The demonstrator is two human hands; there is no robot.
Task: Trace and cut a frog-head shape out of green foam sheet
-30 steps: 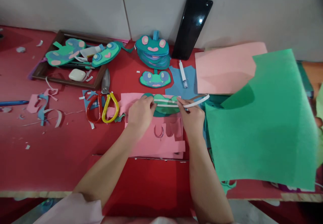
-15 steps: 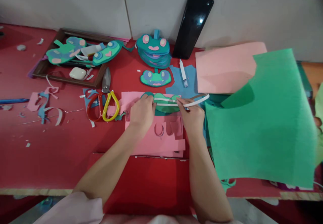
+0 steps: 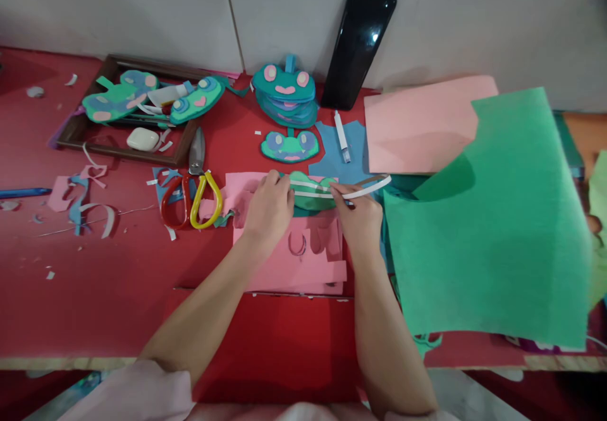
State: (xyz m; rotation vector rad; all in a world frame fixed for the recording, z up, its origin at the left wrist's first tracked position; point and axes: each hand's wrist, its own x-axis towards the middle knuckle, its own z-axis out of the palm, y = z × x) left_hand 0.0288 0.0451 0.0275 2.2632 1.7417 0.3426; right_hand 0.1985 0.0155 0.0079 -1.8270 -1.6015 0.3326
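Note:
A green felt shape with a darker teal felt layer beneath it lies in front of me on pink felt. Bent over its left end, my left hand is closed, with its fingertips pressed on the felt and the strip; the fingers' far side is hidden. A narrow white strip runs doubled across the green felt and loops out to the right. My right hand pinches this strip near the felt's right edge.
Red-and-yellow-handled scissors lie left of the pink felt. Behind are several stacked felt faces, a wooden frame, a white pen-like tube and a leaning black phone. A large green sheet covers the right side.
The left hand has slid slightly right, covering more of the felt's left end. The right hand still pinches the strip in nearly the same place. The whole view has shifted a little.

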